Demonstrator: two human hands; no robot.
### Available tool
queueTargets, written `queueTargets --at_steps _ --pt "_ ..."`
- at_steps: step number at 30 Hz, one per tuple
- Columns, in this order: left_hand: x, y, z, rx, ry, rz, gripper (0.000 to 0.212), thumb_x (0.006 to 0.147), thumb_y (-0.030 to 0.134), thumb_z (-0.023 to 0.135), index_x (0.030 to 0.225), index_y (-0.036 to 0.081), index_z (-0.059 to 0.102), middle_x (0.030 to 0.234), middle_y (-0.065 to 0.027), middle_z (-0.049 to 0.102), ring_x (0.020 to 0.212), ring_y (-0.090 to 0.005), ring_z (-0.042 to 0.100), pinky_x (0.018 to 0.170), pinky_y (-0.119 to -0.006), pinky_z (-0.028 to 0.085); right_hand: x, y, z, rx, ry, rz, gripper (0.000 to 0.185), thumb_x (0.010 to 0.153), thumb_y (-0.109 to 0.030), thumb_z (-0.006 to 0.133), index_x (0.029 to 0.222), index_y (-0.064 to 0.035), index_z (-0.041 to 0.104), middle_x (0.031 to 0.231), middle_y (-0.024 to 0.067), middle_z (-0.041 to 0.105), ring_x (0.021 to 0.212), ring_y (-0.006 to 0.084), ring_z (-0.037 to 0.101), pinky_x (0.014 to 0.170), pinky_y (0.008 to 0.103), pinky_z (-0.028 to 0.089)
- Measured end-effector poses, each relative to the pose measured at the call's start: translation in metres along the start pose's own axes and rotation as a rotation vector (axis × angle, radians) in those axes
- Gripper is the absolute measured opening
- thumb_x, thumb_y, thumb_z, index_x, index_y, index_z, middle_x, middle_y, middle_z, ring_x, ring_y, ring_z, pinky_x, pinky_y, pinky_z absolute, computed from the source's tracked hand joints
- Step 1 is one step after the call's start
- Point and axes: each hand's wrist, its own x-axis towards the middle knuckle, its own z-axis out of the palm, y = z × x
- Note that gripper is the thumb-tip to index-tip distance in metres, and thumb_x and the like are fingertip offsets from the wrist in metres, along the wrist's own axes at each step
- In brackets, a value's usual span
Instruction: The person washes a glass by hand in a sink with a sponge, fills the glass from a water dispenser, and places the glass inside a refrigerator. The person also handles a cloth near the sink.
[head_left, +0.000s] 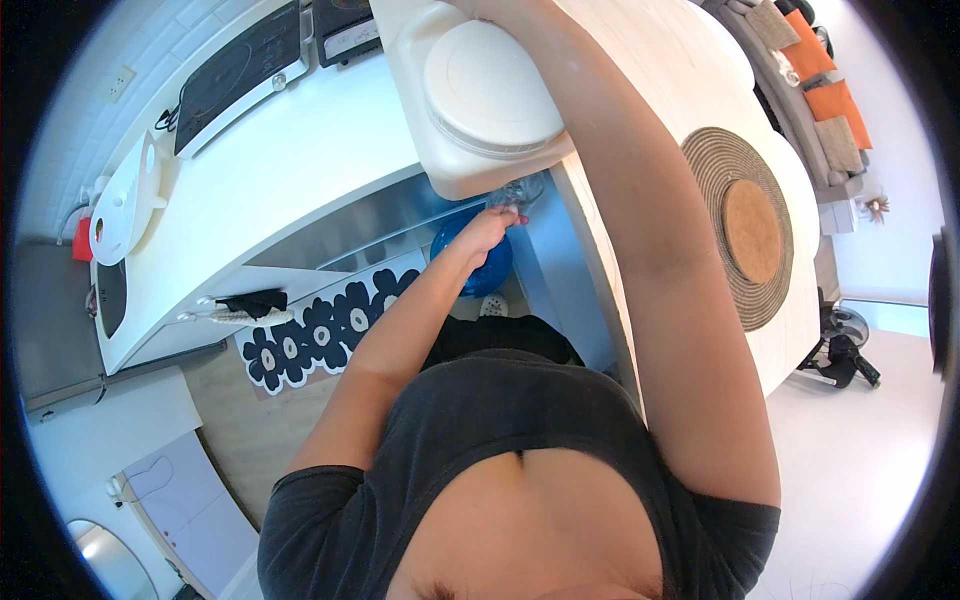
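Observation:
My left hand (491, 229) is below the counter edge, its fingers closed on a clear, crinkled plastic item (517, 193); whether it is a bag or a cup I cannot tell. Beneath that hand is a round, glossy blue object (487, 271) near the floor. A large whitish plastic container (450, 169) with a round white lid (491, 82) is at the counter corner, its near end jutting past the edge. My right arm stretches over the right-hand counter. My right hand (480, 6) is at the container's far end, mostly cut off by the top of the view, its fingers hidden.
Two black cooktops (240, 75) (345, 30) stand on the left counter (322, 135), with a white perforated rack (127, 202) near the sink (112, 296). A round woven placemat (697, 161) bears a brown disc (752, 231) on the right. A flower-patterned mat (322, 334) lies on the floor.

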Motion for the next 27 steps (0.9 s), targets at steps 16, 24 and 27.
queueTargets --at_steps 16,24,27 --pt "0.001 -0.015 0.002 -0.028 0.005 -0.069 0.026 0.093 0.032 0.041 0.110 0.016 0.053 0.110 0.0069 0.059 0.101 -0.0096 0.043 0.085 -0.032 0.029 -0.002 0.000 -0.003 -0.019 -0.014 -0.008 0.041 0.074 -0.038 0.062 0.089 -0.0004 0.066 0.092 0.0191 0.064 0.086 0.0307 0.063 0.075 0.0382 0.049" --pt "-0.001 -0.015 0.004 -0.036 -0.007 -0.072 0.025 0.094 0.032 0.041 0.109 0.016 0.054 0.112 0.0057 0.058 0.101 -0.0099 0.042 0.087 -0.033 0.028 -0.004 0.000 -0.003 0.000 0.004 -0.015 0.041 0.074 -0.037 0.063 0.090 0.0002 0.065 0.093 0.0195 0.064 0.087 0.0311 0.063 0.076 0.0382 0.049" --pt "-0.001 -0.017 0.004 -0.036 -0.003 -0.068 0.026 0.094 0.032 0.041 0.108 0.016 0.055 0.112 0.0054 0.058 0.101 -0.0102 0.042 0.088 -0.034 0.028 -0.006 0.000 -0.003 0.005 0.023 -0.018 0.043 0.073 -0.037 0.063 0.094 0.0003 0.063 0.096 0.0196 0.063 0.088 0.0313 0.062 0.077 0.0380 0.049"
